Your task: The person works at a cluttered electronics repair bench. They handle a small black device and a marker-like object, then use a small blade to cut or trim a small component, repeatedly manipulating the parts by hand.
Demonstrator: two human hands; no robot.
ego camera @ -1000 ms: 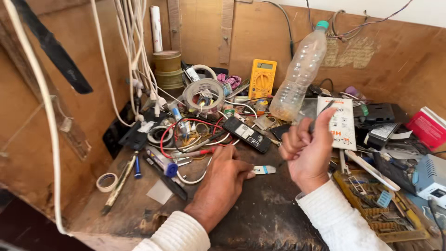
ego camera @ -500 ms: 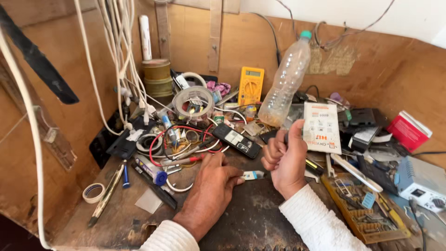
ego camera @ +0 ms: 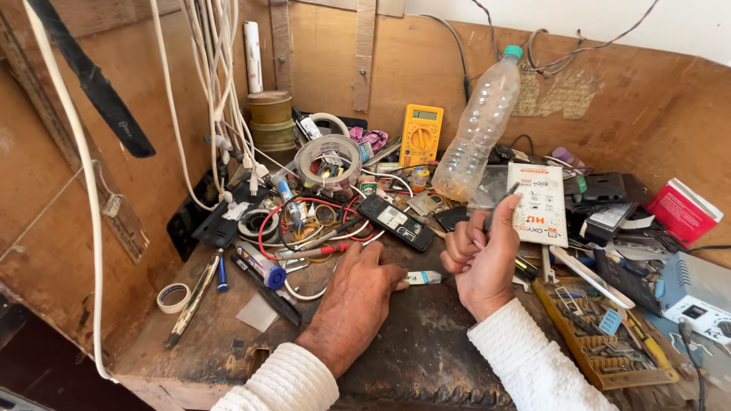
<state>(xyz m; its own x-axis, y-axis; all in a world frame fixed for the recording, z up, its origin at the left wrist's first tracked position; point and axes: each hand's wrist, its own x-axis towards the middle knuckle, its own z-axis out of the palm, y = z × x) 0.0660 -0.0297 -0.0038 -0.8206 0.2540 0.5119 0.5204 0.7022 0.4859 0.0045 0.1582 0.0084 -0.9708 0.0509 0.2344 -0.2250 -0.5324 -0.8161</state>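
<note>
The right hand point(ego camera: 487, 255) is closed around a thin dark tool, its tip showing above the thumb, and it also pinches the lower left corner of a flat white card package point(ego camera: 538, 204) held upright above the middle of the tabletop point(ego camera: 426, 358). The package looks light and stiff but bendable, so an edge pinch should hold it; a grip near the middle would steady it better. The left hand point(ego camera: 354, 301) rests palm down on the tabletop, fingers loosely curled, its fingertips just beside or touching a small white tube point(ego camera: 421, 278); I cannot tell whether it grips it. The tube seems light, smooth and likely to roll, best taken across its body. By count: one clear plastic bottle point(ego camera: 480, 125) leaning against the back wall, one yellow multimeter point(ego camera: 420, 135) at the back edge, one dark phone point(ego camera: 395, 221) behind the left hand, two stacked tape rolls point(ego camera: 271, 120) near the back left corner, one small tape roll point(ego camera: 173, 297) at the left edge, one red box point(ego camera: 684, 211) at the right edge.
</note>
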